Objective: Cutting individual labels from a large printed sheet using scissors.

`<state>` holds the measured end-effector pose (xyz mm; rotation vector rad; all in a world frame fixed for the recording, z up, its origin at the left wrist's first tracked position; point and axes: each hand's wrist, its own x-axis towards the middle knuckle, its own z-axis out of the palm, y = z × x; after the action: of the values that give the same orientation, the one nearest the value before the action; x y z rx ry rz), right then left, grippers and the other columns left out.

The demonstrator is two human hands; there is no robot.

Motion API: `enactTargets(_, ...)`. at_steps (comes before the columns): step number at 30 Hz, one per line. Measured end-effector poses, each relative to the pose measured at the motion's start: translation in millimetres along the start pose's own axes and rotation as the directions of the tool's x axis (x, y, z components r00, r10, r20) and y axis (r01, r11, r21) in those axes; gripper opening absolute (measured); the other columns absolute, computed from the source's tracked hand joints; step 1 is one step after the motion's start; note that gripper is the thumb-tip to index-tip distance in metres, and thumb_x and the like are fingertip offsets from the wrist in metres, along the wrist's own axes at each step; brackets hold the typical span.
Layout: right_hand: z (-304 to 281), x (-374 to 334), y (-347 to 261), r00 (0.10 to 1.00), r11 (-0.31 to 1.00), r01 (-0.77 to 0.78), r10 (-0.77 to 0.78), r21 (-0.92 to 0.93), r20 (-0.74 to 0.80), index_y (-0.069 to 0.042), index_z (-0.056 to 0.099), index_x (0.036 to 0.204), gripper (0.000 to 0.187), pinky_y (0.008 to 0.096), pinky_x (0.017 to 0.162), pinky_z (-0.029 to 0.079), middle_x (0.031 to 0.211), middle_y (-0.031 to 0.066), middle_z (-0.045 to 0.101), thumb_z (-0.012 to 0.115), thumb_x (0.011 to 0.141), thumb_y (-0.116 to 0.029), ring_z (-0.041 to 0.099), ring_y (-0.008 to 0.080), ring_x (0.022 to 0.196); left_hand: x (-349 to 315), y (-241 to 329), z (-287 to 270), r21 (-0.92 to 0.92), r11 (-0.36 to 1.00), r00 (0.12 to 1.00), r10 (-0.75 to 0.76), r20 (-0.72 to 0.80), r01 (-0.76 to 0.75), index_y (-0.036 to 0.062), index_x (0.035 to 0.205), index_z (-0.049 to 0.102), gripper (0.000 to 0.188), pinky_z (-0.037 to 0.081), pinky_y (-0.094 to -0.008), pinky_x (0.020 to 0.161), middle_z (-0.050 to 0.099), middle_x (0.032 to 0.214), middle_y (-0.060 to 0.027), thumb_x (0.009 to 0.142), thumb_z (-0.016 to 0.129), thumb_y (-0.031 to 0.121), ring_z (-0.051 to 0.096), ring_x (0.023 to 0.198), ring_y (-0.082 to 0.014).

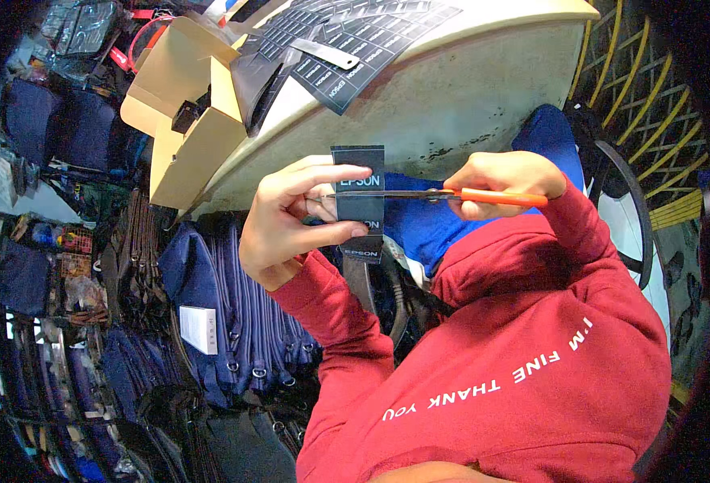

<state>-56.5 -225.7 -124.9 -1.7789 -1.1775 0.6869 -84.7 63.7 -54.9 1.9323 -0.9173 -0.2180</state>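
Note:
My left hand [278, 221] pinches a narrow dark strip of printed labels [361, 211] between thumb and fingers, holding it upright in front of me. Its fingers are closed on the strip's left side. In my right hand [506, 173] are scissors with an orange handle [512, 198], their blades lying level across the strip between two of its labels. The blade tips reach the fingers of my left hand. Both hands are in the air, just off the near edge of the pale table [468, 92].
On the table lie dark label sheets [387, 44] with a flat metal ruler [327, 54] on top. An open cardboard box [198, 153] with black pieces stands at the table's left. Navy bags [234, 322] and a small white box [198, 328] are at lower left.

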Motion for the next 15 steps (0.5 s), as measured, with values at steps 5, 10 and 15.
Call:
enactTargets(5, 1.0, 0.3, -0.1, 0.997, 0.997, -0.072, 0.072, -0.018, -0.005, 0.0, 0.048, 0.069, 0.049, 0.0344, 0.049, 0.033, 0.056, 0.002, 0.037, 0.048, 0.093, -0.043, 0.033, 0.0117, 0.055, -3.0, -0.3, 1.6, -0.046, 0.996, 0.997, -0.075, -0.021, 0.074, -0.0024, 0.114, 0.06, 0.053, 0.049, -0.0181, 0.069, 0.054, 0.104, -0.0049, 0.064, 0.077, -0.008, 0.056, 0.087, -0.0078)
enactTargets(10, -0.8, 0.5, 1.4, 0.997, 0.997, -0.079, 0.079, -0.011, 0.006, -0.002, 0.049, 0.07, 0.045, 0.0335, 0.047, 0.034, 0.055, 0.0014, 0.04, 0.051, 0.09, -0.043, 0.037, 0.0114, 0.052, -2.4, -1.2, 3.0, -0.07, 0.997, 0.999, -0.031, -0.028, 0.029, -0.0021, 0.113, 0.061, 0.053, 0.049, -0.0177, 0.068, 0.054, 0.103, -0.0044, 0.063, 0.077, -0.009, 0.056, 0.086, -0.0075)
enactTargets(15, 0.8, 0.5, 5.0, 0.996, 0.995, -0.084, 0.084, -0.055, -0.008, -0.004, 0.051, 0.071, 0.04, 0.0336, 0.047, 0.035, 0.053, 0.0027, 0.044, 0.053, 0.087, -0.041, 0.042, 0.0133, 0.049, -2.0, -1.9, 1.3, -0.025, 0.999, 1.0, -0.024, -0.011, 0.024, -0.0033, 0.113, 0.06, 0.053, 0.05, -0.0178, 0.07, 0.053, 0.104, -0.0052, 0.064, 0.076, -0.01, 0.058, 0.086, -0.0083)
